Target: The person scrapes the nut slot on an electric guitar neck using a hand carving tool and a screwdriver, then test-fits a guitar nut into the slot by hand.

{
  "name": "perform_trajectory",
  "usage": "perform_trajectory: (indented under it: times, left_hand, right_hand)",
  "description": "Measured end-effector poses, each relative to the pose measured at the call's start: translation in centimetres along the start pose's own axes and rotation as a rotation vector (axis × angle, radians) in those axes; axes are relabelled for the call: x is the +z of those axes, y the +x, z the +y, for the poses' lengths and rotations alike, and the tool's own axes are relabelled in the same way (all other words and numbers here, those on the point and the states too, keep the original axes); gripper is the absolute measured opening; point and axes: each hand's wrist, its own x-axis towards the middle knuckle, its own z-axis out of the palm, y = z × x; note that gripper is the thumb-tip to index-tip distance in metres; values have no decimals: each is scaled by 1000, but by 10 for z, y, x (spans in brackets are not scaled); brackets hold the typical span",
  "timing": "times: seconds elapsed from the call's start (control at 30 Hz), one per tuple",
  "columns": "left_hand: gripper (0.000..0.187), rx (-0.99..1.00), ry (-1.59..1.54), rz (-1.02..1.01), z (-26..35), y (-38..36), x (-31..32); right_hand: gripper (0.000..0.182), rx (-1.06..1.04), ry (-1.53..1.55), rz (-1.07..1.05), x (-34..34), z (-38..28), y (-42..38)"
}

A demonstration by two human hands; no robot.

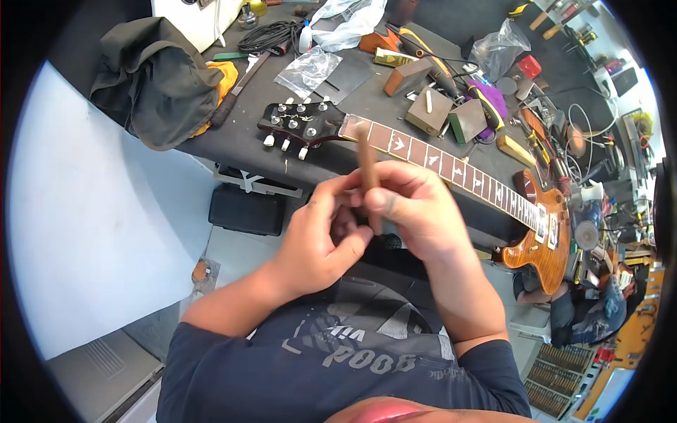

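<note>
While the counter (243,130) bears an electric guitar (451,169) along its near edge, tuners fitted, seemingly unstrung, a slim wooden stick (367,161) is up off that edge. Right hand (417,204): grip narrow, pinching stick. Left hand (317,236): curled at its lower end, grip unclear. Stick's progress: can't tell.

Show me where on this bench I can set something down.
Bare bench shows between the flat grey sheet, the blocks and the guitar neck. A smaller patch lies between the dark-handled tool and headstock. Beyond the blocks, around the purple cloth, it's crowded.
</note>
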Motion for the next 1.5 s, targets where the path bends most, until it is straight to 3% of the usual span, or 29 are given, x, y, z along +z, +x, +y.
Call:
perform_trajectory:
  times: [0.1,0.23,0.37,0.4,0.5,0.53,0.63,0.8,0.9,1.0,1.1,1.17,1.23,1.3,1.5]
  left_hand:
    - [78,-45,-84,79,-2,-15,-9]
    - [93,127,316,84,-9,-22,-28]
    - [104,347,433,185,-49,-38,-51]
    - [104,284,349,181,-50,-36,-57]
    - [104,553,707,121,-40,-19,-64]
    - [102,616,690,91,-33,-12,-63]
    - [96,676,680,82,-34,-2,-62]
    - [82,723,787,74,-43,5,-55]
    - [80,613,886,180,-34,8,-39]
    - [79,614,860,230,-41,9,-30]
    - [76,634,831,230,-41,13,-28]
    - [74,618,852,230,-40,14,-27]
    - [74,566,907,236,-36,13,-24]
    - [75,547,909,205,-31,12,-21]
    - [77,523,943,167,-25,15,-17]
  right_hand:
    - [38,-66,126,-52,10,31,14]
    - [40,14,382,-45,42,51,15]
    - [44,99,513,-69,43,57,18]
    - [42,130,522,-101,43,52,18]
    - [39,139,417,-127,31,65,16]
    - [35,150,438,-115,34,63,15]
    - [33,91,210,-37,40,59,10]
    - [17,177,20,65,39,43,0]
    - [22,231,-212,104,42,27,0]
    - [31,-220,-1085,93,33,21,6]
    - [36,7,-888,64,30,8,9]
    - [27,-293,-1032,71,15,-1,15]
    - [24,-582,-1385,246,-7,-9,30]
    - [28,-690,-1512,357,-27,-6,52]
    - [45,-577,-1555,381,-28,12,64]
